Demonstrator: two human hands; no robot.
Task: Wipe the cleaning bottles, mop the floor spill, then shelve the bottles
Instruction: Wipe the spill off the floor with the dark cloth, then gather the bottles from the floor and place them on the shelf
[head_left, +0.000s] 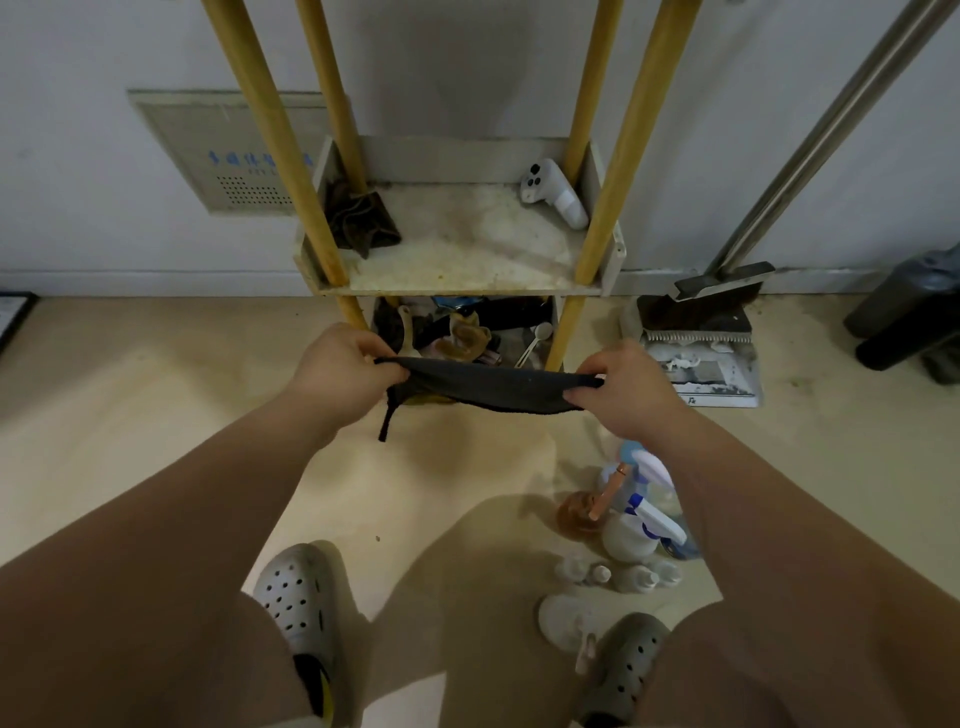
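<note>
- We're in a corner of a room with a pale beige floor (130, 415) and a white wall (78, 52). Against the wall stands a narrow shelf rack with yellow wooden posts and stained grey-white trays (457, 288).
- Centre stage is a dark grey cleaning cloth (493, 387), stretched taut in the air in front of the rack.
- The left hand (343, 364) pinches one end with thumb and curled fingers. The right hand (628, 387) pinches the other end the same way.
- A loose corner of the cloth dangles below the left hand.
- The bottles wait down on the floor, under the right forearm and well apart from the cloth. I see a white spray bottle with a blue-and-white trigger (628, 530), an amber pump bottle (576, 512) touching it, and small clear bottles (634, 577) just beside.
- None of them is shelved yet; my read is that the wiping step is only being readied.
- Trouble spot one: the cluster stands near the grey perforated clog (623, 660), so one careless step could topple the lot.
- Trouble spot two: the bottles crowd together, so lifting one could knock over its neighbours.
- Trouble spot three: the tray looks grimy, so clean bottles may pick up dirt again.
- I cannot make out the spill itself, but a wet patch under those clogs could mean a slip.
</note>
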